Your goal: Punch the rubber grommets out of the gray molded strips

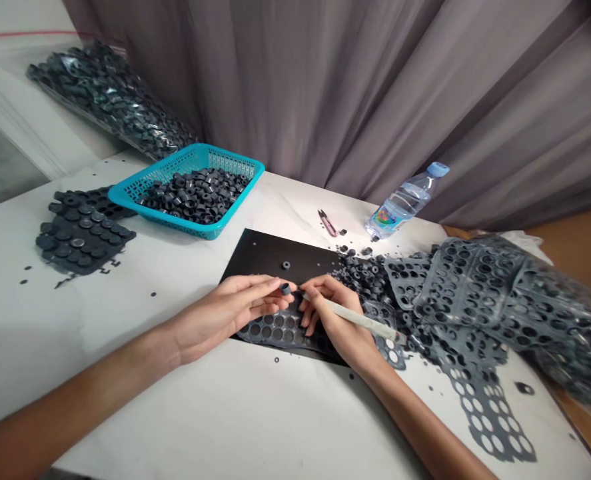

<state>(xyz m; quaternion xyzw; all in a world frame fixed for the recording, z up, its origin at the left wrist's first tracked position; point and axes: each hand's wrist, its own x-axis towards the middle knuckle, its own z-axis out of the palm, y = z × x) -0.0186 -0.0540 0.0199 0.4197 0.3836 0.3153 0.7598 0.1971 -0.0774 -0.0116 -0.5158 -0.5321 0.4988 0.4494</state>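
Note:
My left hand (252, 298) pinches a small black rubber cap (285, 289) between thumb and fingers, its round opening turned up. My right hand (336, 308) is closed around a slim tool with a long, pale handle (370, 321). The tool's tip points toward the cap, but it is too small to make out. Beneath both hands lies a moulded rubber sheet (278, 327) with rows of round cups, on a black mat (265, 250). One loose rubber ring (286, 265) sits on the mat just beyond my fingers.
A blue basket (215, 231) full of black caps stands behind left, beside a capped rubber sheet (80, 240) and a filled plastic bag (105, 93). Loose caps (368, 277), punched sheets (475, 287), pink snips (328, 224) and a water bottle (405, 200) occupy the right.

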